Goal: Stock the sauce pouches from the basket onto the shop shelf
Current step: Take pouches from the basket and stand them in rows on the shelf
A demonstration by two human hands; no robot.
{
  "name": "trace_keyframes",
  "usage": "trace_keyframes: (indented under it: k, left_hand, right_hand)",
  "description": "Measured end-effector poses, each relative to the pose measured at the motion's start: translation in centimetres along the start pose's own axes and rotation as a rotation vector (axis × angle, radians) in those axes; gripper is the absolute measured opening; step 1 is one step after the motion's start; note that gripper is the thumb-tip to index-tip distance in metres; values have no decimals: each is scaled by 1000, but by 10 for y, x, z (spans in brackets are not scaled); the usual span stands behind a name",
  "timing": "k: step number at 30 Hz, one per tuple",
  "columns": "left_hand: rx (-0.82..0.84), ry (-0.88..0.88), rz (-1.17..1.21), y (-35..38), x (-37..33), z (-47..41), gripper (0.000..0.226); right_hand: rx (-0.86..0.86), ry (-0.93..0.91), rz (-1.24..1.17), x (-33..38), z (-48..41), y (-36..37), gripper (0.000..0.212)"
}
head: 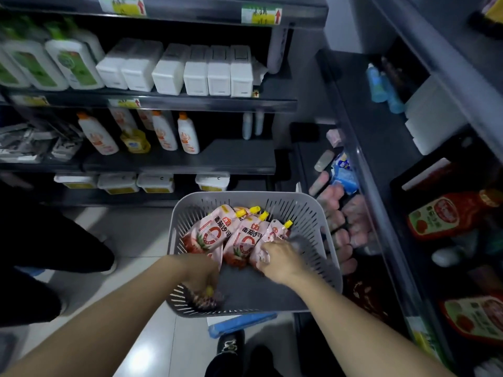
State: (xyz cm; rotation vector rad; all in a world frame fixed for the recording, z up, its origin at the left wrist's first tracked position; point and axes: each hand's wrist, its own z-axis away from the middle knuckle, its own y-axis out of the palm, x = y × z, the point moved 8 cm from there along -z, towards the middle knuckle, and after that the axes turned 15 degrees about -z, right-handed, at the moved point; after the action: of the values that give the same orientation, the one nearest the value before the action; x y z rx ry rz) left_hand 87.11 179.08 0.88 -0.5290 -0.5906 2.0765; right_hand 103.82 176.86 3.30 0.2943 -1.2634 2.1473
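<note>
In the grey basket (321,240), at 7 o'clock, the left hand (201,276) is blurred and its grip cannot be told. Toward 3 o'clock, the rightmost sauce pouch (275,234) is pinched at its base by the right hand (280,258). A fuller hold is advised before it is carried to the shelf (379,213) at 2 o'clock.

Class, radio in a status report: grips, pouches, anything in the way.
Left grip holds a blurred pouch, near corner of grey basket. Right grip holds the rightmost sauce pouch. Other pouches lie in basket; no blockage seen.
</note>
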Motion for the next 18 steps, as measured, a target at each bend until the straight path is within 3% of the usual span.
trace_keyframes:
  k: [7,12,15,18]
  left_hand:
    - [-246,-136,411,-12,26,-17,20]
    - [-313,-133,899,-9,30,-21,24]
    - [-344,-52,1131,-15,28,-26,24]
    - [-394,-45,1272,-32,24,-33,20]
  right_hand:
    - [162,19,-101,0,-12,36,39]
    - [269,127,-473,-11,-18,62,53]
    - [219,189,-740,-22,-23,65,36]
    - [112,192,-850,-29,-32,54,23]
